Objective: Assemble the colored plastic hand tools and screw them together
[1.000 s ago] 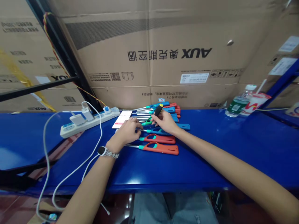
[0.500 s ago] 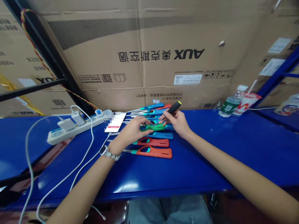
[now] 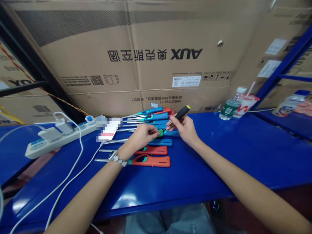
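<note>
My right hand is closed round a screwdriver with a black, yellow-ended handle; its thin shaft slants down to the left. The shaft's tip meets the green gas lighter, pinched in my left hand, whose fingers hide most of it. Around my hands, long-nosed lighters lie side by side on the blue table. Closest to me are an orange-red lighter and a red lighter, then a blue lighter. More blue ones and a red one lie behind, partly covered by my hands.
On the left are a white power strip with plugged-in chargers, trailing white cables and a phone. A water bottle and a red-and-white cup stand at the back right. A large cardboard box closes off the back.
The green lighter has turned, so that less of its length shows between my hands. The screwdriver stays against it. My view has swung to the right.
</note>
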`<state>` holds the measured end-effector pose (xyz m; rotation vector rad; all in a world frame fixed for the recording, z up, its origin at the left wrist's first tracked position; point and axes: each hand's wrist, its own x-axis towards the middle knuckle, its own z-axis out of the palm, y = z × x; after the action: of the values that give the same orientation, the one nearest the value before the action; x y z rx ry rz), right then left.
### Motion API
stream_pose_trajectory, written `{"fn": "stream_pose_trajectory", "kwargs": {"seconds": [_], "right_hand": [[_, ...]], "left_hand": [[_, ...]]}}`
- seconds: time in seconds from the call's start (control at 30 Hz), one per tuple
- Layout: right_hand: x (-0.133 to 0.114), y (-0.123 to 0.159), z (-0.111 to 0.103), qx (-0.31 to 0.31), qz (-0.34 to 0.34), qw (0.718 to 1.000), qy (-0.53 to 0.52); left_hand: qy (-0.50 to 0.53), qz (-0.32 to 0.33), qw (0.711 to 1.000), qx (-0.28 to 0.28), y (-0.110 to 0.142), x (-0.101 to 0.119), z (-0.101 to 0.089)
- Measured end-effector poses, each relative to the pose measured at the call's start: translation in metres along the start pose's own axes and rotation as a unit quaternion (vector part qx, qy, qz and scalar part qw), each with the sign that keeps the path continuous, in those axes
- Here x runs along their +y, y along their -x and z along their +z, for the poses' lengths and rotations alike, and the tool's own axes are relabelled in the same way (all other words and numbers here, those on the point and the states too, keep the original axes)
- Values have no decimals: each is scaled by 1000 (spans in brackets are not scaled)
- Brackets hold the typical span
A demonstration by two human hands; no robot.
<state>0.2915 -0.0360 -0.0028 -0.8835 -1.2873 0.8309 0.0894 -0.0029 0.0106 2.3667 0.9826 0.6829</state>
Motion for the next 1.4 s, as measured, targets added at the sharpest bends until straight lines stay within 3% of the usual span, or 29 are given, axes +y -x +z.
{"fn": "stream_pose_trajectory", "kwargs": {"seconds": [0.17,0.37,0.73,1.4], "right_hand": [[-5,4,2,10,-35,999,2],[-6,6,2,-10,-28,999,13],[-10,10,4,10,-25,999,17],[-13,12,7,0,-34,999,17]], "left_hand": [[-48,15,999,-2,-1,4,2],[-57,11,998,0,2,8,3],[-33,35,999,12,4,5,10],[-87,67,993,42,9,6,16]]}}
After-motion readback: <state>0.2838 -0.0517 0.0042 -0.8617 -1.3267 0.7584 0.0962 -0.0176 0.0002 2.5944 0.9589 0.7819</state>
